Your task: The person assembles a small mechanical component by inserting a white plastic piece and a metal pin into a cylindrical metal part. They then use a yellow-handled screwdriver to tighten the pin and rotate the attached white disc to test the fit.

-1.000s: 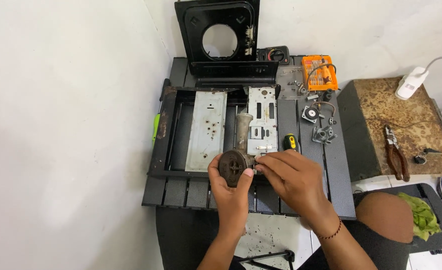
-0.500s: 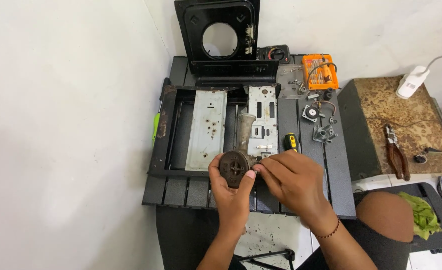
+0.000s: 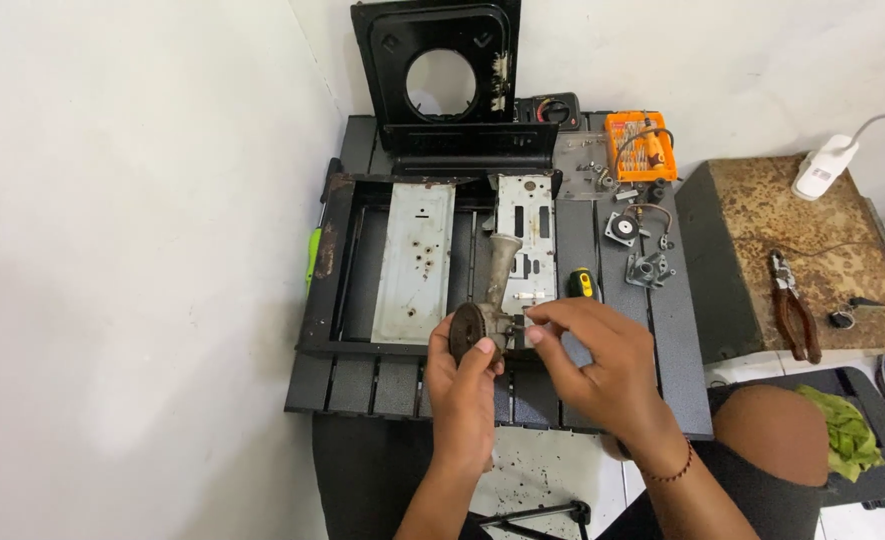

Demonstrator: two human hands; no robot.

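My left hand (image 3: 465, 392) grips a dark round burner head (image 3: 467, 333) that joins a rusty metal tube (image 3: 500, 268) running away from me. My right hand (image 3: 594, 360) pinches a small part at the burner's right side, fingertips touching it. Both hands hover over the front edge of an open black stove frame (image 3: 330, 262) that holds two pale metal plates (image 3: 415, 262), one of them a slotted plate (image 3: 525, 228).
A black stove top with a round hole (image 3: 442, 80) leans on the wall. An orange bit set (image 3: 640, 145), small metal fittings (image 3: 648, 268) and a yellow-black tool (image 3: 582, 283) lie on the black table (image 3: 362, 385). Pliers (image 3: 790, 305) rest on a rusty box at the right.
The burner head has turned in my left hand, from facing me to nearly edge-on. My right hand's fingertips have shifted slightly at its side.
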